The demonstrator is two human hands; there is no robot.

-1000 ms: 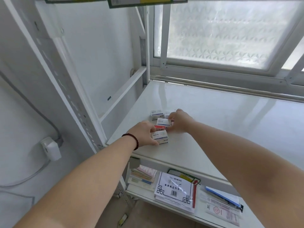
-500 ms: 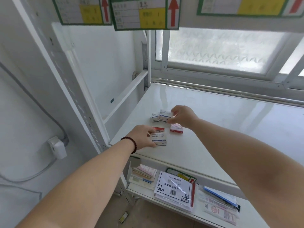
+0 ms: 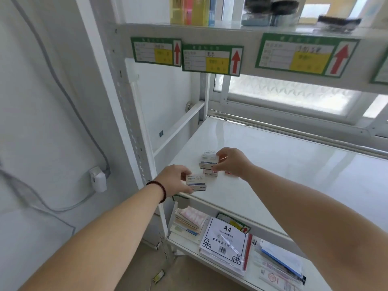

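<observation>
- Head view, only one. White shelf (image 3: 273,175); the small white-and-blue boxes sit near its front-left corner, at 6 o'clock just below frame centre.
- Step in hand, as I read it: gathering the loose boxes into one stack.
- To do it well: bring the single box (image 3: 196,182) in level towards 1 o'clock and square its edges on the pile before letting go. It's close to the shelf's front lip, so don't slide it towards 6.
- Steady the stack from the side, not from above, so the top stays free.
- Left hand (image 3: 174,181): thumb and fingers curled round the single box's left end, pinching it. Can't tell whether it's lifted or resting on the shelf.
- Right hand (image 3: 231,162): thumb and fingertips closed on the right end of the box stack (image 3: 209,161), two boxes high.
- Red-striped box (image 3: 211,172) lies at the stack's 6 o'clock, touching or under it; can't tell which.
- A4 paper pack (image 3: 225,242) on the lower shelf at 5 o'clock, arrow labels (image 3: 212,58) at 12.
</observation>
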